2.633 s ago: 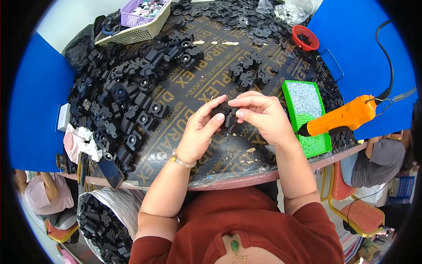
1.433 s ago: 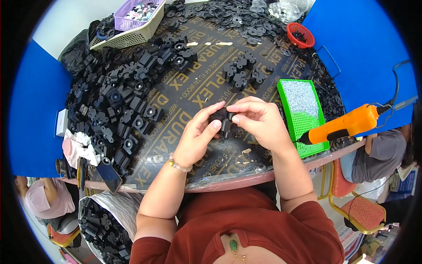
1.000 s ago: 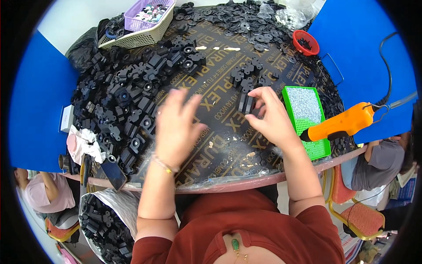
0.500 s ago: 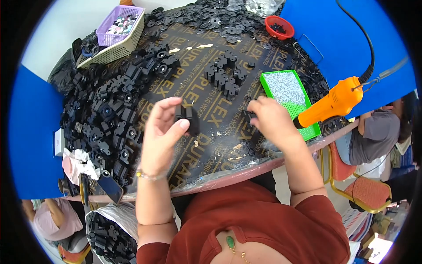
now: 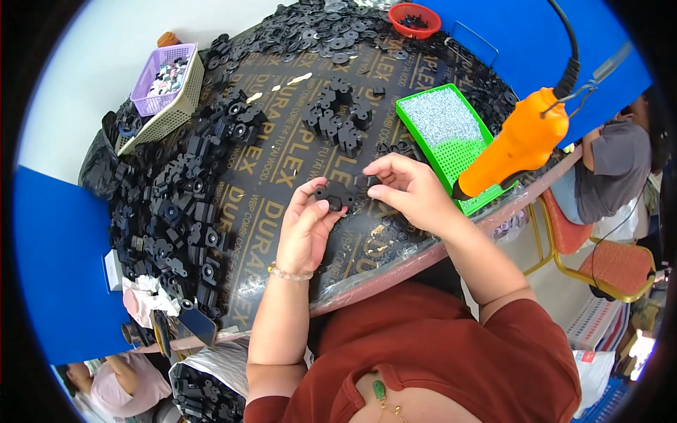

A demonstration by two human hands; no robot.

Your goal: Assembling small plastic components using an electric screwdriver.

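- The left hand (image 5: 305,229) rests palm-down on the table (image 5: 282,166), its fingertips pinching a small black plastic part (image 5: 331,198) against the surface, probably so the piece stays put.
- The right hand (image 5: 409,190) comes in from the other side, thumb and forefinger closed on a second small black piece (image 5: 368,180) just beside the first; whether the two pieces already touch is hard to tell at this size.
- Both pieces sit on the bare middle of the table, a dark glossy sheet with gold lettering, kept free between the stocks.
- A heap of black moulded parts (image 5: 187,211), blocky with round holes, lies to the left within reach.
- A smaller cluster of black parts (image 5: 338,116) sits beyond the hands.
- A green tray (image 5: 451,151) with a gridded floor holds fine silvery bits.
- An orange power screwdriver (image 5: 518,144) hangs over the tray's near edge on its cable.
- A lilac basket (image 5: 163,77) and a red bowl (image 5: 415,19) stand at the far rim.
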